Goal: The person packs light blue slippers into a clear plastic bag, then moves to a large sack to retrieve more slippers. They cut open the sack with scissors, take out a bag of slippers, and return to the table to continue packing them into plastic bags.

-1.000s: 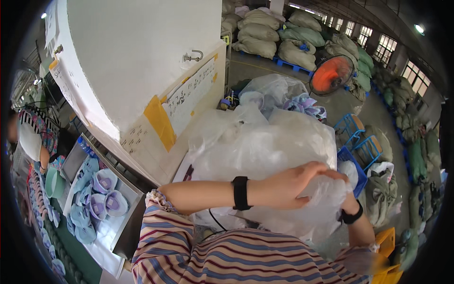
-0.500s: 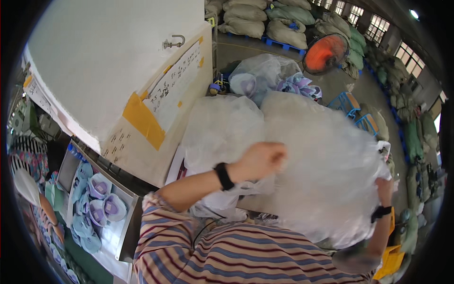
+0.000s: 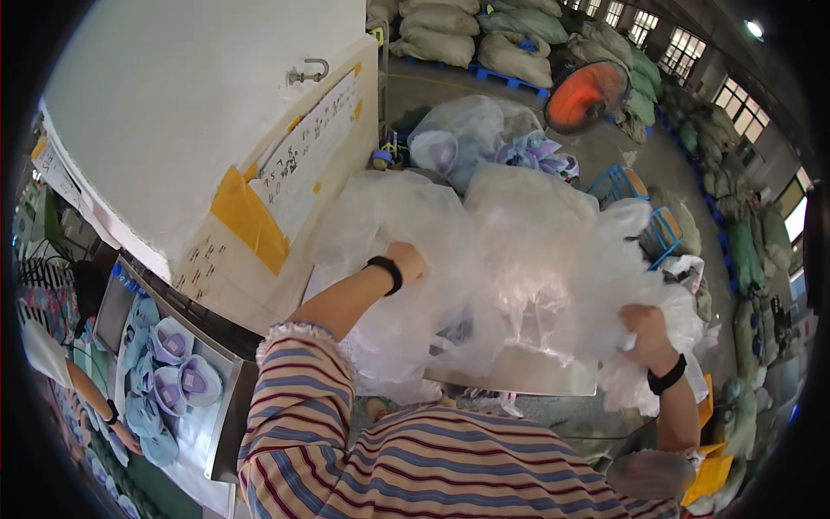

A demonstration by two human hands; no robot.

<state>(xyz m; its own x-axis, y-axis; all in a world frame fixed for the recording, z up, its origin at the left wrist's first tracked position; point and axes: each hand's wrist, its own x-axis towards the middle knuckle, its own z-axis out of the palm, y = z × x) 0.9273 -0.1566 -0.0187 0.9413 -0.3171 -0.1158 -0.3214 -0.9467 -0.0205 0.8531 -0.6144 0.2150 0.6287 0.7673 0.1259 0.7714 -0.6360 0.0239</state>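
Large clear plastic bags [image 3: 532,242] lie heaped across the metal worktable [image 3: 553,377] in front of me. My left hand [image 3: 405,261] is on the bag at the left [image 3: 437,212], its fingers curled into the thin film and partly hidden. On the right side of the heap, my right hand [image 3: 647,336] has bent fingers closed on a crumpled clear bag [image 3: 605,268]; the fingertips are blurred against it. Some bluish pieces show dimly through the film between the hands. Both wrists wear black bands.
A white cabinet [image 3: 207,104] with taped paper stands at the left. Below it, a metal tray [image 3: 226,406] holds blue and purple cup-shaped pieces [image 3: 199,381], with another person's hand [image 3: 128,439] near. Behind the heap are more such pieces [image 3: 536,154] and an orange fan [image 3: 588,97].
My left hand has moved left onto the left-hand bag. My right hand has come inward, and the big bag at the right has sunk and shifted, uncovering the table's front edge.
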